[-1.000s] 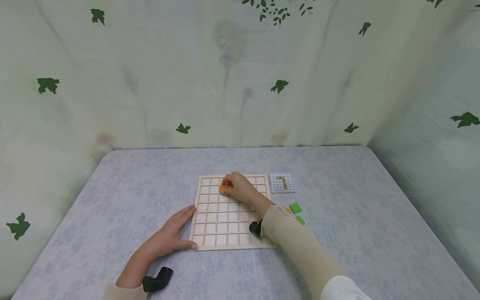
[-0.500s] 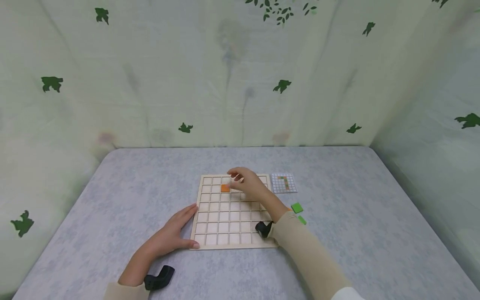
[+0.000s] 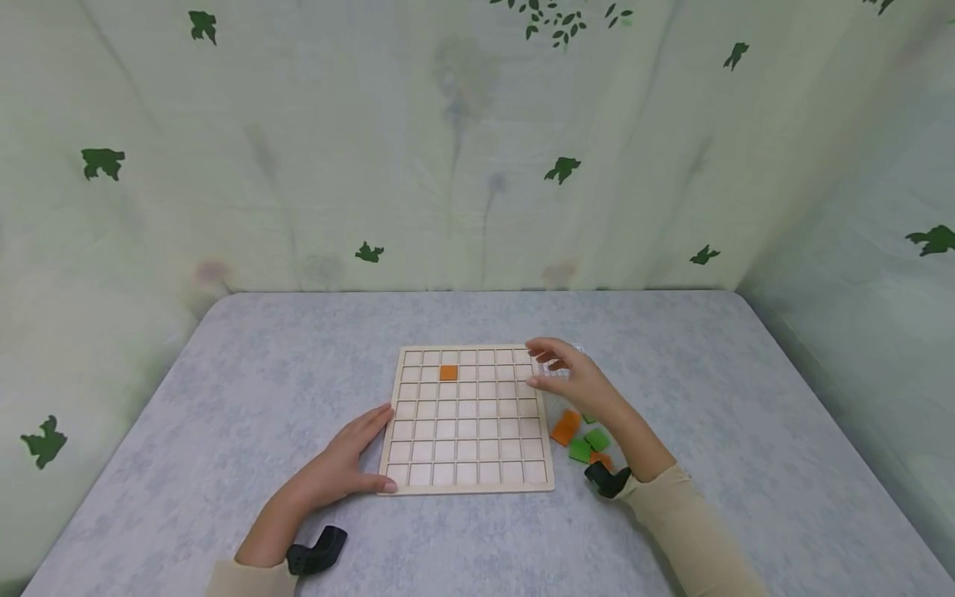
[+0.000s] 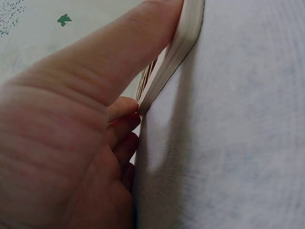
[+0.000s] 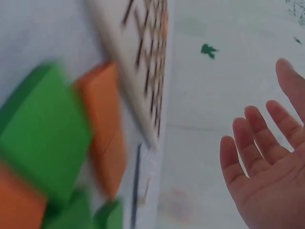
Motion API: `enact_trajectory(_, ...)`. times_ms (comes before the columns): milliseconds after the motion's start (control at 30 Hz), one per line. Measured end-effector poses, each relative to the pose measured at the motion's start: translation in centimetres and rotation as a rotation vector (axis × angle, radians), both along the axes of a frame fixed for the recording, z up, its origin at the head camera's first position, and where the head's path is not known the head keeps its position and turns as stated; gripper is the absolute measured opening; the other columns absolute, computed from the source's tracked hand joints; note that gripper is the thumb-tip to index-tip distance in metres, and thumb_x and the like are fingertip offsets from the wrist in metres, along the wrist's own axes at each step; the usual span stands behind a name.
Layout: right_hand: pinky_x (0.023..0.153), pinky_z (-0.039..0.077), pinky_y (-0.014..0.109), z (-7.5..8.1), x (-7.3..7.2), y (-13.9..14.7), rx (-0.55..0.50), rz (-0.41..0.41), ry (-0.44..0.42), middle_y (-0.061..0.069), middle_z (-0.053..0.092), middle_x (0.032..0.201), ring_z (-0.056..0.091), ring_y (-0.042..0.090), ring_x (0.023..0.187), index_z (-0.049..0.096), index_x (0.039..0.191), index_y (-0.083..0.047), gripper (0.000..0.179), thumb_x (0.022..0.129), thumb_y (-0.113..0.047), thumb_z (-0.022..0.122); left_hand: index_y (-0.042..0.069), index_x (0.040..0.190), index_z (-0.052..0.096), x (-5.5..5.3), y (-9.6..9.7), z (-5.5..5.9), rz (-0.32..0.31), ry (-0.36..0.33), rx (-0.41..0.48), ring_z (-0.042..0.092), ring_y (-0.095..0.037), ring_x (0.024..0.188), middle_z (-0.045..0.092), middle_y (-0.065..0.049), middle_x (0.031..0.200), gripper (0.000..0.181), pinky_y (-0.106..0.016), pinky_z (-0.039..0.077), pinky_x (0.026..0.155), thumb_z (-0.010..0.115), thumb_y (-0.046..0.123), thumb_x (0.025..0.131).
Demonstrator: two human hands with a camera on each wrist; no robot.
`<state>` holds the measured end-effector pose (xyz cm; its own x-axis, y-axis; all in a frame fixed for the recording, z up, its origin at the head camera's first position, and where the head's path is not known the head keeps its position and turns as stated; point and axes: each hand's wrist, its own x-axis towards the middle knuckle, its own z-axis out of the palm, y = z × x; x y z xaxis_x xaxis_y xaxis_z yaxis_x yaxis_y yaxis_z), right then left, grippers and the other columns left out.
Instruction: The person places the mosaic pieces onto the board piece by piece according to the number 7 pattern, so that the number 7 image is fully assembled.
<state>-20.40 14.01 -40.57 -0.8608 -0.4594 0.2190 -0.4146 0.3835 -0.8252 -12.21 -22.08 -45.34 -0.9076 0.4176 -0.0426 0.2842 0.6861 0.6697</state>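
A square wooden grid board (image 3: 466, 429) lies in the middle of the table. My left hand (image 3: 339, 468) rests at its left side, fingertips against the edge and thumb at the near left corner. In the left wrist view, the thumb (image 4: 109, 50) lies along the board's edge. One orange square tile (image 3: 448, 373) sits in a cell of the second row from the back. With fingers spread loosely and nothing between them, my right hand (image 3: 585, 385) hovers around the board's right edge. A pattern card (image 3: 555, 372) is mostly hidden behind it.
Right of the board, several loose tiles lie in a cluster, orange tiles (image 3: 565, 427) and green tiles (image 3: 597, 439). In the right wrist view a green tile (image 5: 47, 129) looms close and blurred. A patterned curtain (image 3: 477, 166) hangs behind the table (image 3: 298, 356).
My right hand has let go of the orange tile, leaving it in its cell, and moved right off the grid, uncovering more loose tiles and covering the card. The left hand has stayed put.
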Motion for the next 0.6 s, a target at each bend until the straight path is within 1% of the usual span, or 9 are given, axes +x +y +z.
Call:
enact_trajectory(133, 0.088, 0.038, 0.045, -0.8, 0.7, 2.6, 0.054, -0.026, -0.026, 0.011, 0.050, 0.123, 0.047, 0.030, 0.106, 0.048, 0.127, -0.004, 0.049, 0.082, -0.015, 0.066, 0.003, 0.142, 0.022, 0.0, 0.0, 0.1, 0.002, -0.007, 0.005, 0.014, -0.037, 0.131, 0.018, -0.014, 0.146, 0.108, -0.056, 0.018, 0.099, 0.074, 0.052, 0.062)
enact_trajectory(267, 0.088, 0.038, 0.046, -1.8, 1.3, 4.8, 0.112, -0.045, -0.097, 0.012, 0.049, 0.123, 0.047, 0.031, 0.107, 0.049, 0.126, -0.003, 0.049, 0.082, -0.013, 0.066, 0.003, 0.143, 0.022, 0.0, 0.1, 0.1, 0.003, -0.013, 0.003, 0.014, -0.037, 0.131, 0.018, -0.014, 0.146, 0.108, -0.056, 0.018, 0.099, 0.074, 0.052, 0.061)
enact_trajectory(400, 0.088, 0.039, 0.047, -2.7, 1.9, 6.6, 0.154, -0.065, -0.172, 0.014, 0.051, 0.120, 0.048, 0.031, 0.107, 0.051, 0.124, -0.003, 0.046, 0.081, -0.013, 0.067, 0.004, 0.143, 0.022, 0.0, 0.1, 0.1, 0.003, -0.018, 0.005, 0.013, -0.037, 0.131, 0.018, -0.014, 0.146, 0.108, -0.056, 0.018, 0.099, 0.074, 0.053, 0.062)
enact_trajectory(533, 0.088, 0.039, 0.048, -3.4, 2.3, 8.1, 0.180, -0.050, -0.196, 0.014, 0.055, 0.117, 0.049, 0.031, 0.106, 0.054, 0.120, -0.002, 0.041, 0.082, -0.010, 0.066, 0.005, 0.143, 0.022, 0.0, 0.1, 0.1, 0.002, -0.019, 0.009, 0.013, -0.036, 0.131, 0.018, -0.013, 0.147, 0.108, -0.056, 0.018, 0.099, 0.074, 0.053, 0.062)
enact_trajectory(600, 0.089, 0.037, 0.047, -3.6, 2.4, 8.7, 0.197, -0.026, -0.187, 0.012, 0.056, 0.115, 0.049, 0.029, 0.107, 0.056, 0.117, -0.002, 0.037, 0.082, -0.009, 0.065, 0.005, 0.143, 0.022, 0.1, 0.1, 0.1, 0.003, -0.019, 0.009, 0.013, -0.036, 0.131, 0.018, -0.013, 0.147, 0.108, -0.056, 0.018, 0.099, 0.074, 0.053, 0.061)
